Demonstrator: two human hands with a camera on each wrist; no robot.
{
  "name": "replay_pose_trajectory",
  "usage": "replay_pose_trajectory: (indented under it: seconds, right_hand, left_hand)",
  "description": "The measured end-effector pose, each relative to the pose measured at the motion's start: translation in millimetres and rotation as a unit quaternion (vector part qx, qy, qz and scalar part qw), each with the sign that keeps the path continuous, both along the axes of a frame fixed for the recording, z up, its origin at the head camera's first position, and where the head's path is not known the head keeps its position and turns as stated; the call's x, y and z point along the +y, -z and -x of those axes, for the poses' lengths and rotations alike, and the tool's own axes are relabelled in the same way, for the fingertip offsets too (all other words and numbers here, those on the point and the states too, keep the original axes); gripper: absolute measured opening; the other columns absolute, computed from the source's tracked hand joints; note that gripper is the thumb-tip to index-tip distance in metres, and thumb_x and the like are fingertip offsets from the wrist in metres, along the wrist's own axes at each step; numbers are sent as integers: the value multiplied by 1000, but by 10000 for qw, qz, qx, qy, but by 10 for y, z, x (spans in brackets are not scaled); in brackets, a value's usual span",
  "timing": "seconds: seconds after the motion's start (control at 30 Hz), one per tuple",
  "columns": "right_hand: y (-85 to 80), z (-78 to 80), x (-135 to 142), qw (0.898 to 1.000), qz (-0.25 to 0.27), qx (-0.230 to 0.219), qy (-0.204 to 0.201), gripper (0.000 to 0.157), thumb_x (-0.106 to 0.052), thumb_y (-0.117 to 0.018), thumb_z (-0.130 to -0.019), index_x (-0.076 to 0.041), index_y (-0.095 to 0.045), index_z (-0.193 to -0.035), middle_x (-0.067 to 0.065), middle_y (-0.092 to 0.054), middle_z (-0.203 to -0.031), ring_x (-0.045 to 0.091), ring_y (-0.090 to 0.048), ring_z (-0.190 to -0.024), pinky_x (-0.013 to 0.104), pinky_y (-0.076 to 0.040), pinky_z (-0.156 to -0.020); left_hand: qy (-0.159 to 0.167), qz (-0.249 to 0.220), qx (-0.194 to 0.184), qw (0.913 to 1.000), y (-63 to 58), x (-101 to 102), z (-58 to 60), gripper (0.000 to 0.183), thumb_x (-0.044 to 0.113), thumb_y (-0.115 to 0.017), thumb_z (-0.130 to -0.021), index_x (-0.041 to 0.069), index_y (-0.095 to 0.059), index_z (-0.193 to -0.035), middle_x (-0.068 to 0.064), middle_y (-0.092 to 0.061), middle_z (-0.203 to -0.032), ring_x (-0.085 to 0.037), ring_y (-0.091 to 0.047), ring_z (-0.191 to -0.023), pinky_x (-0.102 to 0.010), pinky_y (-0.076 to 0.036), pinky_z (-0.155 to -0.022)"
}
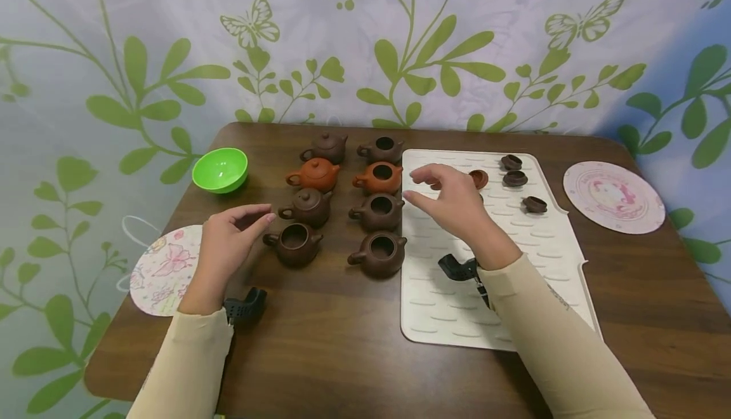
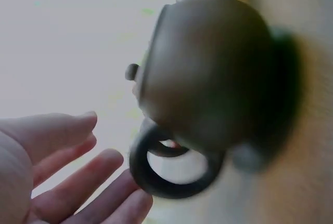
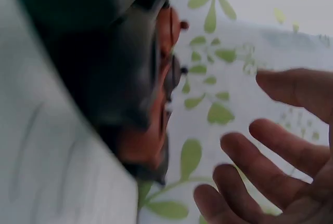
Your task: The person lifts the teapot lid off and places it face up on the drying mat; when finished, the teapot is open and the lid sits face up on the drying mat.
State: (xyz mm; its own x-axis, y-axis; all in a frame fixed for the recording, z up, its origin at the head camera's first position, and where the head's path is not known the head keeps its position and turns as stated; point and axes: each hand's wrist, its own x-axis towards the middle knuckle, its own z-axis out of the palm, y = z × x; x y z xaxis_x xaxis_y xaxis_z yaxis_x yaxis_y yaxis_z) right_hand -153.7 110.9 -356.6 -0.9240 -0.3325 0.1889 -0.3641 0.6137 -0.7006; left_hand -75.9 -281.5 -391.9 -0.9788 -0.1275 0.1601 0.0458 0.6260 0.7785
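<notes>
My left hand point(image 1: 231, 238) is beside the left column of teapots, its thumb and fingers apart. It is nearest to a dark brown lidless teapot point(image 1: 294, 246) at the front; in the left wrist view, fingertips overlap a teapot handle point(image 2: 136, 167). Behind it stand a dark lidded teapot point(image 1: 308, 208), an orange lidded teapot point(image 1: 313, 176) and another dark lidded one point(image 1: 327, 147). Over the white mat hovers my right hand point(image 1: 454, 206), relaxed and holding nothing. It partly hides an orange lid point(image 1: 478, 179). To its left runs a column of lidless teapots, including an orange one point(image 1: 379, 178).
Dark lids point(image 1: 515, 178) lie on the right half of the white mat point(image 1: 445, 317). A green bowl point(image 1: 220, 171) stands at the back left. Round patterned placemats flank the table point(image 1: 320, 343): one at left point(image 1: 165, 273), one at right point(image 1: 613, 198). A leaf-print curtain hangs behind.
</notes>
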Motion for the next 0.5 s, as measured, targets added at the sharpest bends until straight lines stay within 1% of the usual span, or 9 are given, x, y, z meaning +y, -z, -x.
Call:
replay_pose_trajectory:
  seconds: [0.07, 0.13, 0.2, 0.3, 0.4, 0.47, 0.5]
  right_hand:
    - [-87, 48, -182, 9987, -93, -93, -500, 39, -28, -80, -98, -8, -71, -130, 10, -69, -127, 31, -64, -116, 47, -50, -98]
    - [-164, 107, -383, 9940, -247, -65, -1061, 41, -27, -80, -98, -7, -70, -132, 11, -69, -127, 29, -65, -115, 45, -51, -98]
    - [-216, 167, -596, 9861, -493, -55, -1584, 43, -28, -79, -98, -7, -68, -134, 10, -69, -128, 26, -65, -117, 43, -50, -98]
    - [-235, 259, -908, 9686, -982, -225, -2275, 49, -32, -77, -100, -7, -65, -140, 9, -67, -132, 24, -62, -122, 40, -49, -102]
    - [-217, 326, -1163, 9500, -1477, -418, -2718, 53, -35, -74, -102, -8, -61, -146, 6, -64, -139, 23, -58, -130, 39, -46, -106]
    - [-188, 356, -1324, 9415, -1727, -442, -2859, 53, -34, -72, -103, -9, -58, -149, 6, -61, -142, 23, -56, -132, 38, -45, -108]
    - [-170, 370, -1396, 9378, -1858, -415, -2903, 54, -34, -70, -104, -9, -57, -150, 5, -60, -145, 23, -55, -133, 38, -42, -111]
  left_hand:
    - [17, -36, -74, 10000, -27, 39, 73, 35, 32, -80, -98, 8, -80, -123, -5, -77, -111, -21, -70, -100, -24, -53, -80]
    - [89, -28, -226, 9997, -38, 71, 155, 36, 33, -81, -97, 9, -80, -123, -5, -77, -112, -22, -70, -102, -31, -54, -83]
    - [193, -39, -423, 9989, -26, 92, 246, 38, 31, -84, -95, 8, -79, -124, -7, -77, -114, -24, -70, -105, -39, -55, -87]
    - [270, -46, -634, 9976, -2, 99, 346, 40, 28, -86, -93, 6, -78, -125, -9, -76, -117, -27, -69, -109, -46, -54, -93]
    - [229, -59, -738, 9970, 23, 92, 393, 40, 26, -86, -92, 5, -77, -125, -11, -75, -118, -29, -68, -112, -48, -52, -96]
    - [193, -26, -775, 9968, 45, 54, 403, 40, 27, -86, -93, 4, -78, -125, -11, -75, -120, -31, -66, -114, -50, -50, -98]
    - [188, -9, -787, 9967, 55, 38, 403, 40, 28, -86, -93, 4, -78, -124, -12, -75, -120, -32, -65, -115, -50, -50, -98]
